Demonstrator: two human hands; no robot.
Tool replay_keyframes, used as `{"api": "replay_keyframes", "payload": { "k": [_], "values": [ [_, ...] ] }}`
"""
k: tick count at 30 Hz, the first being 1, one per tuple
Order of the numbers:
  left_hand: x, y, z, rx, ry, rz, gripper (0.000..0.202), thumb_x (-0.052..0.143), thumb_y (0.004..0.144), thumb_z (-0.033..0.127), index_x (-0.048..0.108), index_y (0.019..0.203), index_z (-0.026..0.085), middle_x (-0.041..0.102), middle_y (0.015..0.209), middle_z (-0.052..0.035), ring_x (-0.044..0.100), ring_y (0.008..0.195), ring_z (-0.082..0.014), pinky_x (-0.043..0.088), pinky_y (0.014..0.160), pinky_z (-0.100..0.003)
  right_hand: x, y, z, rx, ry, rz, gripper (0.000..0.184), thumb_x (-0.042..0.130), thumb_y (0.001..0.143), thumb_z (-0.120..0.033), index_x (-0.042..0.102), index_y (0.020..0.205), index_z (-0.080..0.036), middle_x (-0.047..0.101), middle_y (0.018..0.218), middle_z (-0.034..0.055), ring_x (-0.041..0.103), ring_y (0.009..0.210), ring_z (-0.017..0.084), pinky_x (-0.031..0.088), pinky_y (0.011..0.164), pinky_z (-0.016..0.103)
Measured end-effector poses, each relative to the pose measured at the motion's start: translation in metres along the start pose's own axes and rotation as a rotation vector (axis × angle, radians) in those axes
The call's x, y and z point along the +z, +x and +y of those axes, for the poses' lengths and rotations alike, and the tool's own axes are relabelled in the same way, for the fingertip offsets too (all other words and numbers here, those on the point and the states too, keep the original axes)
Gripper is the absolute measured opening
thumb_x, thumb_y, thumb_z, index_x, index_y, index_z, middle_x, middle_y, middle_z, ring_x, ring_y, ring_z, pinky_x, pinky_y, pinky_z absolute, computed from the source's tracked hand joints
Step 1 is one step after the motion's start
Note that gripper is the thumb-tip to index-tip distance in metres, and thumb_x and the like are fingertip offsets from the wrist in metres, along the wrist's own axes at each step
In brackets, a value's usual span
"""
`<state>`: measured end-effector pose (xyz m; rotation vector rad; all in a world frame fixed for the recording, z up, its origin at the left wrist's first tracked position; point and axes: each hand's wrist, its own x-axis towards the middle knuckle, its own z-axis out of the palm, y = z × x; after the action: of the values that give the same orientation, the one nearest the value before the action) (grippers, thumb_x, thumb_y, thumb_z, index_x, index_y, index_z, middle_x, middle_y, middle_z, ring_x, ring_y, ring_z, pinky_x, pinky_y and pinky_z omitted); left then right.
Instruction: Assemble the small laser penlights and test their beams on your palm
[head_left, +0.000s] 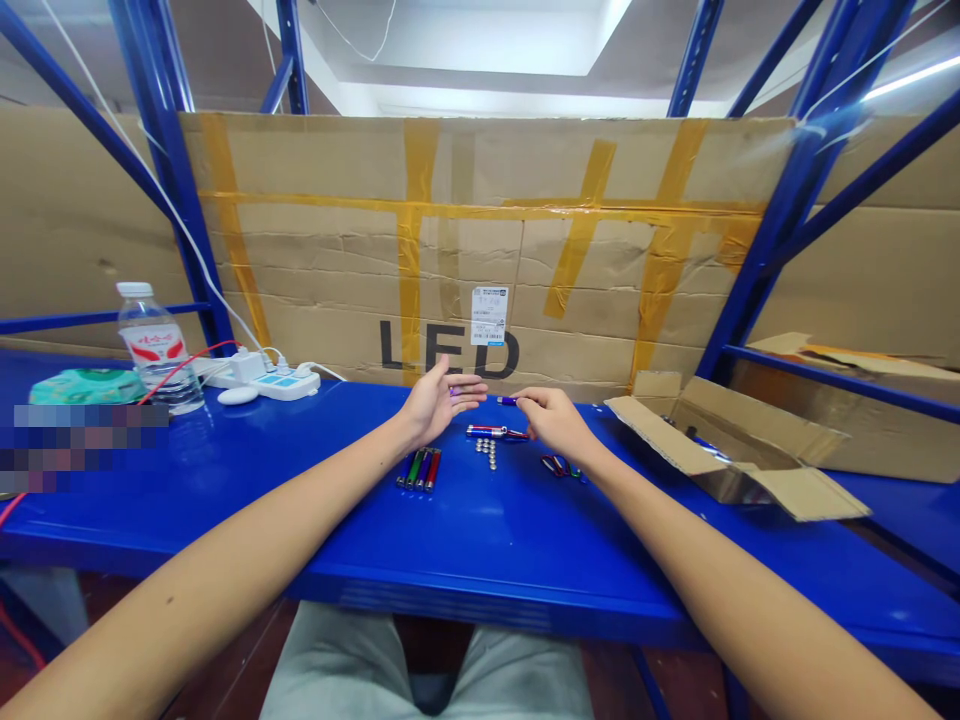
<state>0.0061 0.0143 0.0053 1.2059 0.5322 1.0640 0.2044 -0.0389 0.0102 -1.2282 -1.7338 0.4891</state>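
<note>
My left hand [439,398] hovers palm-up over the blue shelf [480,540], fingers stretched out, with a tiny purple piece [454,392] lying on them. My right hand [551,420] pinches a small blue tube part [508,401] between its fingertips, a little to the right of the left hand. Below the hands lie a blue pen-like torch [487,432], a cluster of small silver button cells [490,452], a row of coloured torches [420,469] and some coloured clips [559,466].
An open cardboard box [739,450] stands on the right. At the left are a water bottle [156,348], a white power strip [274,378] with cables, and a green wipes pack [88,386]. A taped cardboard wall [480,250] marked LED closes the back.
</note>
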Motion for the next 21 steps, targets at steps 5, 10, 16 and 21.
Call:
{"api": "replay_keyframes", "payload": {
  "k": [5, 10, 16, 21],
  "values": [
    [0.0021, -0.0001, 0.0004, -0.017, -0.02, 0.02, 0.067, 0.03, 0.093, 0.061, 0.066, 0.103, 0.005, 0.067, 0.11, -0.0236, 0.063, 0.107, -0.029, 0.046, 0.097, -0.039, -0.0008, -0.0018, -0.0031, 0.003, -0.009, 0.013, 0.029, 0.047, 0.077, -0.021, 0.074, 0.084, -0.014, 0.059, 0.052, 0.0018, 0.058, 0.061, 0.018, 0.044, 0.064, 0.029],
    [0.005, -0.0013, 0.001, -0.032, -0.028, 0.036, 0.067, 0.029, 0.093, 0.06, 0.066, 0.102, 0.005, 0.067, 0.111, -0.0249, 0.063, 0.106, -0.0297, 0.046, 0.097, -0.04, -0.0018, -0.0021, -0.0031, 0.004, -0.024, 0.017, 0.03, 0.047, 0.078, -0.023, 0.075, 0.084, -0.015, 0.058, 0.05, 0.0018, 0.058, 0.06, 0.019, 0.044, 0.062, 0.029],
    [0.0056, -0.0018, 0.0013, -0.031, -0.038, 0.022, 0.067, 0.029, 0.094, 0.058, 0.066, 0.101, 0.004, 0.067, 0.11, -0.0254, 0.065, 0.102, -0.0287, 0.047, 0.095, -0.039, -0.0002, -0.001, 0.0, 0.024, -0.017, -0.005, 0.03, 0.047, 0.077, -0.023, 0.075, 0.085, -0.014, 0.058, 0.049, 0.0018, 0.058, 0.06, 0.019, 0.045, 0.062, 0.029],
    [0.0054, -0.0016, 0.0012, -0.037, -0.033, 0.022, 0.066, 0.028, 0.094, 0.059, 0.066, 0.101, 0.005, 0.067, 0.11, -0.0246, 0.065, 0.103, -0.0286, 0.047, 0.095, -0.039, 0.0005, -0.0012, 0.0009, 0.014, -0.033, 0.005, 0.031, 0.047, 0.078, -0.023, 0.075, 0.088, -0.014, 0.059, 0.051, 0.0021, 0.058, 0.06, 0.019, 0.045, 0.062, 0.029]
  ]
}}
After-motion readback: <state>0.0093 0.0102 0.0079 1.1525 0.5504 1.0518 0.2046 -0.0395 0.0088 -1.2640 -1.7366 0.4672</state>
